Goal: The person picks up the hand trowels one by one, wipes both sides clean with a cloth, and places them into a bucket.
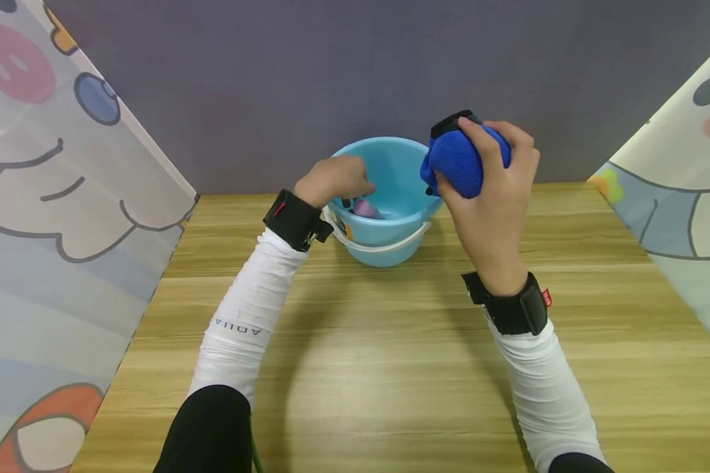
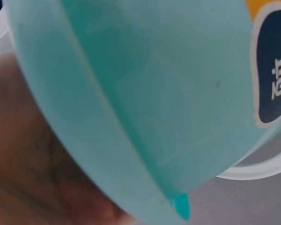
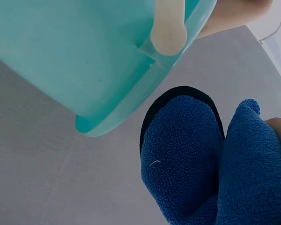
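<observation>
A light blue bucket (image 1: 384, 230) stands near the back edge of the wooden table, its white handle hanging down at the front. My left hand (image 1: 335, 179) reaches over the bucket's left rim, fingers bent downward; what they touch is hidden. Inside, below that hand, lie a pinkish-purple round thing (image 1: 364, 209) and some dark pieces. To the right of the rim, my right hand (image 1: 497, 171) grips a folded blue terry cloth (image 1: 458, 161) with black edging. In the right wrist view the cloth (image 3: 182, 159) bulges in two lobes, apart from the bucket (image 3: 70, 51).
The wooden table (image 1: 390, 368) extends in front of the bucket. A dark grey panel (image 1: 355, 72) rises behind it. Printed cartoon panels flank the table on the left (image 1: 53, 217) and right (image 1: 686, 197).
</observation>
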A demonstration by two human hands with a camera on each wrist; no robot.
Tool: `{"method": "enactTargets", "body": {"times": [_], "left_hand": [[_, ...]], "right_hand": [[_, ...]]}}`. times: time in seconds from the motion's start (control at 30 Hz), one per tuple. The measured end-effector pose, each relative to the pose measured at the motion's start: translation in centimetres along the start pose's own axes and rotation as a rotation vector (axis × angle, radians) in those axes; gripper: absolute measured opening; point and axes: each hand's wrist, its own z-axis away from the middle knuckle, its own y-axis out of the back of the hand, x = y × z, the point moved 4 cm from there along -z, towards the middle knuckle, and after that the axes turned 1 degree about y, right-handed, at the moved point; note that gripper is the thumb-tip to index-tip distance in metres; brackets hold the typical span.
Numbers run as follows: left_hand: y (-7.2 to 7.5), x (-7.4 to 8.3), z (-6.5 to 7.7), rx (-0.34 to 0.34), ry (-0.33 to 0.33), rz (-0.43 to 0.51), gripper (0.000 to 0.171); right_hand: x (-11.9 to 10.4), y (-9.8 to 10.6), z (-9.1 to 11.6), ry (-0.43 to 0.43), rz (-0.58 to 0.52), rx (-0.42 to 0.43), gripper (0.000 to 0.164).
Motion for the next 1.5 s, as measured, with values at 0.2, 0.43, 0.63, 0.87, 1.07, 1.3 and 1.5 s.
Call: {"method": "enactTargets", "body": {"times": [0.2, 0.43, 0.63, 0.87, 1.07, 1.3, 1.5], "left_hand": [[-0.2, 0.4, 0.3, -0.005, -0.012, 0.007, 0.044], [-0.6, 0.7, 0.2, 0.028, -0.036, 0.005, 0.044], [-1.0, 0.8, 0.2, 0.044, -0.065, 0.046, 0.044], [-1.0, 0.4, 0.0, 0.073, -0.054, 0.043, 0.044], [-1.4, 0.3, 0.0, 0.066, -0.058, 0.037, 0.045], [-1.5, 0.9, 0.4, 0.203, -0.063, 0.015, 0.044], [-1.5, 2.1, 2.5, 0.604, -0.075, -0.012, 0.032]], "right_hand": [[0.1, 0.1, 0.1, -0.006, 0.001, -0.007, 0.053], [0.8, 0.8, 0.2, -0.058, -0.019, -0.019, 0.054], [4.4, 2.1, 0.8, -0.164, 0.026, -0.076, 0.056], [13.1, -1.0, 2.0, -0.28, 0.266, -0.473, 0.063], [18.7, -5.0, 4.4, -0.255, 0.414, -0.888, 0.067], [21.0, -5.8, 5.7, -0.382, 0.43, -1.104, 0.077], [20.0, -4.2, 5.4, -0.367, 0.387, -0.912, 0.073]]}}
